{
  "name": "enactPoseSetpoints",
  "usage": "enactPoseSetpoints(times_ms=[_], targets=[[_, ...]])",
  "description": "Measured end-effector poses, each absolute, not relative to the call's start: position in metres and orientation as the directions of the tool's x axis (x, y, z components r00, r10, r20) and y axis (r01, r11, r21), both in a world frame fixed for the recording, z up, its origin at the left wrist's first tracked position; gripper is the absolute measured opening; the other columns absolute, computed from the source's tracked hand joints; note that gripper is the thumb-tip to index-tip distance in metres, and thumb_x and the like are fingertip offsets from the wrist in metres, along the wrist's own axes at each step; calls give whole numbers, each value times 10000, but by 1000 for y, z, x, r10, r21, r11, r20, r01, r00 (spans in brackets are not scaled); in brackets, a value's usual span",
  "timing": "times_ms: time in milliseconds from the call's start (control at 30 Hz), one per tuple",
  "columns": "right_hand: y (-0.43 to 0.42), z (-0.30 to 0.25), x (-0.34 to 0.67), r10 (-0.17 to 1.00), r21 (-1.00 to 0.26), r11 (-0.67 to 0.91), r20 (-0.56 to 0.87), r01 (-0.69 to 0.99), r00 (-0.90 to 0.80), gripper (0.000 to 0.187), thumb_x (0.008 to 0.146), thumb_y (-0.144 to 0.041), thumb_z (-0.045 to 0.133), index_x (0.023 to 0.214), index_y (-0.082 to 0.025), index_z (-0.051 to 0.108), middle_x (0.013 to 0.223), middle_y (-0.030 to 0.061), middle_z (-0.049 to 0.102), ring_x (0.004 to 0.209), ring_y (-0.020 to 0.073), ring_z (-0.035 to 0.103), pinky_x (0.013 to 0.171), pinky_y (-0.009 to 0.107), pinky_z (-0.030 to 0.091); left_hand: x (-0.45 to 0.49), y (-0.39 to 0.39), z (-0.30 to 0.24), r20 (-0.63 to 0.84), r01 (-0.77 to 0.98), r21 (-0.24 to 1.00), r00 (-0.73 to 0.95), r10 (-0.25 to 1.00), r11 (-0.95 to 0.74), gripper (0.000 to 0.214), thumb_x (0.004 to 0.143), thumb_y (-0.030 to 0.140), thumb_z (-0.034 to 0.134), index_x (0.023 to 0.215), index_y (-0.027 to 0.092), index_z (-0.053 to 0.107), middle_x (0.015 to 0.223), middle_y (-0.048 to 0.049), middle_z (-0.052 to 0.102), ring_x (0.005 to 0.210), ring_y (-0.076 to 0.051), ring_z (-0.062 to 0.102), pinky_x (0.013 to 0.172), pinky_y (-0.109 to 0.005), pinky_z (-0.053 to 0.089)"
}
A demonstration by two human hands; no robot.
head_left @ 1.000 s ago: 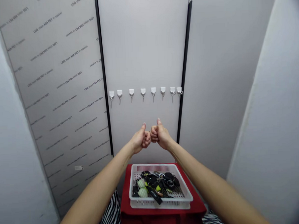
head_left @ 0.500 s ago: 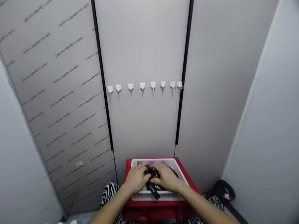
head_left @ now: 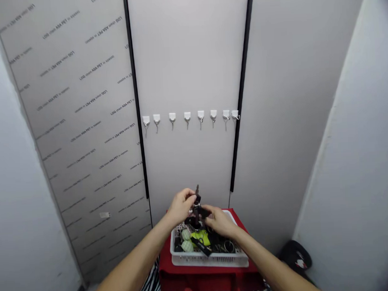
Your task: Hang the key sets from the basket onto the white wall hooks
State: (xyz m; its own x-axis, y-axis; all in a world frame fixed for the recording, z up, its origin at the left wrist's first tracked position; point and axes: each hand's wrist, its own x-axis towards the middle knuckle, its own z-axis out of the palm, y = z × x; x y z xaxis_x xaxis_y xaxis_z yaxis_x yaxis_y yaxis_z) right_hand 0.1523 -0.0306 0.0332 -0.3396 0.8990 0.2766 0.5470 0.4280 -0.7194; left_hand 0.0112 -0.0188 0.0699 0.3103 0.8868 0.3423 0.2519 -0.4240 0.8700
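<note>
Keys (head_left: pixel 197 190) on a metal ring (head_left: pixel 197 204), held up in the air just above the far part of a white plastic basket (head_left: pixel 189 261), with one dark blade pointing upward. Pinched at the black head by the left hand (head_left: pixel 180 209), with the grip pressed together between thumb and fingers. Just below, at a dark flat piece (head_left: pixel 204 213) beside the ring, the right hand (head_left: pixel 220 223), bent at thumb and fingers; cannot tell whether pinching that piece or merely touching it (too dark and small just there).

In the basket, below both hands, a jumble of dark pieces (head_left: pixel 216 243). Toward its left end, two pale green checked balls (head_left: pixel 187 246); next to these, a yellow-green piece (head_left: pixel 202 236); slantwise across the front, a black tag (head_left: pixel 201 247); nearer the right end, a silver hoop (head_left: pixel 229 246).

Under the basket, a red surface (head_left: pixel 166 267), with zebra-striped cloth (head_left: pixel 152 289) showing below. Beyond the hands, well apart from the keys, a row of eight white hooks (head_left: pixel 187 115) on a pale panel (head_left: pixel 183 56) between black strips (head_left: pixel 136 101), the rightmost against its strip.
</note>
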Motion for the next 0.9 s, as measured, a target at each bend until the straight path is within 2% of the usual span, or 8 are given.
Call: enactPoseSetpoints(times_ms=[100,233,367,500,600,700,767,900], targets=[[-36,32,142,864,-806,447,277,387,-420,250,607,-151,394,821,-132,521,743,17,561,688,127,481,632,233,365,16,-21,79,236,1,970,269,934,-245,114,636,246,387,668,142,420,611,7,497,549,-78,473,529,-203,375],[-41,39,135,886,-913,362,274,190,-375,330,624,-164,367,940,-136,460,807,32,551,720,125,489,635,239,377,16,-22,75,164,-181,975,215,963,-125,155,598,272,449,664,141,401,594,16,488,523,-71,474,504,-198,372],[-35,52,140,931,-904,314,233,289,-280,365,647,-210,343,995,-143,433,852,53,547,730,130,503,639,248,378,15,-18,75,168,-190,973,178,970,-134,139,593,219,441,706,147,404,572,30,475,482,-49,446,479,-175,345],[-24,32,155,931,-637,358,183,683,-317,276,589,-155,384,805,-144,556,788,51,576,733,147,496,661,244,346,15,-14,60,157,15,986,257,953,-166,114,615,151,360,715,145,415,535,39,449,436,-45,411,464,-180,326],[-20,7,163,949,-507,301,78,808,-305,213,580,-175,407,710,-144,572,681,37,582,640,143,497,587,232,341,13,-17,30,167,331,904,308,937,-270,111,607,131,359,671,136,450,553,16,469,527,-77,445,534,-204,344],[-19,-3,165,946,-518,318,120,794,-301,187,594,-183,402,692,-148,557,667,16,569,617,124,480,550,208,325,10,-24,2,217,625,675,339,916,-391,119,611,158,382,661,150,489,703,-20,516,694,-120,462,637,-235,339],[-18,2,163,941,-550,337,175,764,-289,162,609,-184,390,663,-139,537,632,5,548,590,109,460,523,195,314,9,-29,-8,256,710,544,368,894,-448,143,629,176,376,699,171,501,790,-24,516,761,-131,452,680,-245,328],[-12,31,159,927,-614,370,298,698,-228,147,643,-217,374,610,-127,485,567,-8,492,548,90,420,503,188,306,10,-30,-9,307,660,560,396,865,-501,169,626,152,382,747,179,496,826,-20,518,780,-122,454,696,-229,329]])
